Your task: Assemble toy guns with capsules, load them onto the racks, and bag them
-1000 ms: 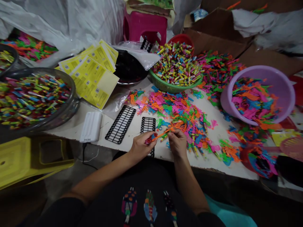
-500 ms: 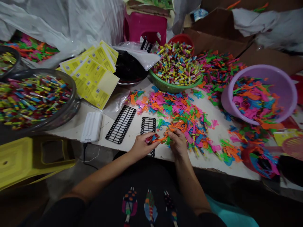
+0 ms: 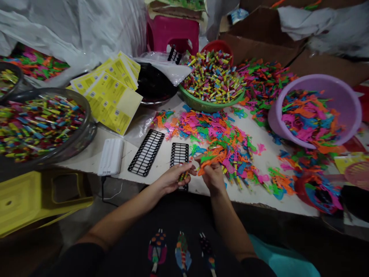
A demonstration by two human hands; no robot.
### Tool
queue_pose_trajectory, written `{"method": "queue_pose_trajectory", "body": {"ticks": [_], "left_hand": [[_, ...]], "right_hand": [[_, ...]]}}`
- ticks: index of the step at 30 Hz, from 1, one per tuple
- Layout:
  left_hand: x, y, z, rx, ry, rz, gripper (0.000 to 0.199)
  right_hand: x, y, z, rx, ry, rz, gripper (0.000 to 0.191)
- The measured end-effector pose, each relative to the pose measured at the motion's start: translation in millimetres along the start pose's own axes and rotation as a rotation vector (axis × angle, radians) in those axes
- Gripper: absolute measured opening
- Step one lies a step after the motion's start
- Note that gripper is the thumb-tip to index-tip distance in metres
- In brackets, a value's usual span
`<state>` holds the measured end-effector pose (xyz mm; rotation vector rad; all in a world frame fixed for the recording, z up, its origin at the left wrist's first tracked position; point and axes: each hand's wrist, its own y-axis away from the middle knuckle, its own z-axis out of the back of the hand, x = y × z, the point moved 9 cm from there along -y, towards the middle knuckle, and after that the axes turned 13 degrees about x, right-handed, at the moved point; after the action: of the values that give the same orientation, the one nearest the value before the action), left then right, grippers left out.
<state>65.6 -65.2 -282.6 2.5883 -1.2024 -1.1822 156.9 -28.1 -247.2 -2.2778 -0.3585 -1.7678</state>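
My left hand (image 3: 175,179) has its fingers curled around small yellow-and-green tubes (image 3: 182,176), partly hidden in the palm. Just to its right, my right hand (image 3: 213,177) pinches an orange plastic toy piece (image 3: 204,167), and a green piece (image 3: 208,157) shows at the same fingers. Both hands are over the table's front edge. A black plastic rack (image 3: 179,154) lies partly under my left hand, and a second black rack (image 3: 146,152) lies left of it. Beyond my right hand spreads a loose heap of bright plastic pieces (image 3: 213,129).
A green basin (image 3: 198,104) of small tubes stands behind the heap. To the right is a purple tub (image 3: 356,102) of plastic pieces. On the left are a grey basin (image 3: 90,115) of tubes, yellow printed sheets (image 3: 112,104) and a white device (image 3: 111,157). A yellow stool (image 3: 20,200) stands below.
My hands have come slightly apart; the orange piece, earlier between both, is now in my right hand only. My left hand has turned, showing the tubes in its palm. The view has shifted slightly.
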Motion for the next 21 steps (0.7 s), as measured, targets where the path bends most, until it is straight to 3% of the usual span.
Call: {"method": "queue_pose_trajectory", "body": {"ticks": [3,7,12,15,21], "left_hand": [[-12,5,8.7,-0.123,-0.199,-0.115,0.038],[-20,9,7.3,-0.165,-0.393,-0.173,0.043],[-17,7,1.4,-0.058,-0.332,-0.115,0.042],[-19,9,-1.6,-0.003,-0.431,-0.078,0.041],[-5,9,-14.6,0.145,-0.661,0.007,0.041]], "right_hand": [[-3,4,13,-0.156,0.113,-0.090,0.026],[-15,6,5,-0.094,0.311,-0.217,0.032],[-22,6,-3,0.013,0.212,-0.203,0.032],[-19,10,-8,0.059,0.337,-0.205,0.032],[-17,22,0,-0.009,0.499,-0.209,0.037]]}}
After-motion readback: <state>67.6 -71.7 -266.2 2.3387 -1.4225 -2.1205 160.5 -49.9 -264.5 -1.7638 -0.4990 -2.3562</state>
